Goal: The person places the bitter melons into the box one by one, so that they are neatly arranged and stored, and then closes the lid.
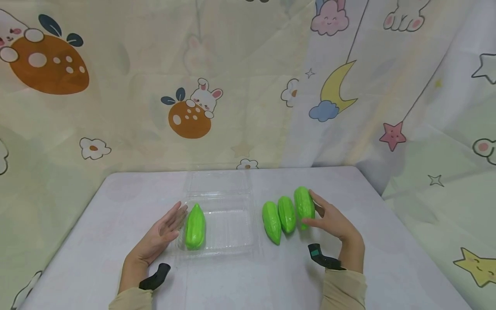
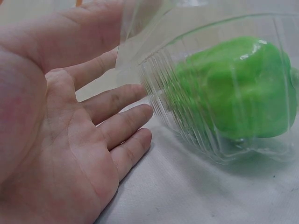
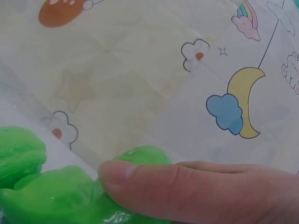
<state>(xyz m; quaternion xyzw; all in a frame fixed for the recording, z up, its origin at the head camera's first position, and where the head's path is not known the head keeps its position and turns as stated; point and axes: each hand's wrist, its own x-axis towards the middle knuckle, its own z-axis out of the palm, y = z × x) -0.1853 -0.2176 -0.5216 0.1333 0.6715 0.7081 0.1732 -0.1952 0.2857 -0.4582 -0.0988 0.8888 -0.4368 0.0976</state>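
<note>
My right hand (image 1: 334, 221) grips the rightmost green toy vegetable (image 1: 304, 203), a glossy, ridged, tapered piece like a small bitter melon. Its thumb (image 3: 140, 186) lies across the near side in the right wrist view, and the other fingers are mostly hidden behind. Two similar vegetables, a middle one (image 1: 286, 214) and a left one (image 1: 271, 221), lie just left of it. A clear plastic box (image 1: 232, 247) stands open, with one more green vegetable (image 1: 195, 228) along its left side. My left hand (image 1: 158, 236) holds its fingers extended, fingertips right at the box's left wall (image 2: 156, 88).
The box's clear lid (image 1: 217, 183) is folded back toward the far edge of the white table (image 1: 128, 198). Behind the table hangs a cartoon-printed cloth (image 1: 135, 107), which also runs down the right side.
</note>
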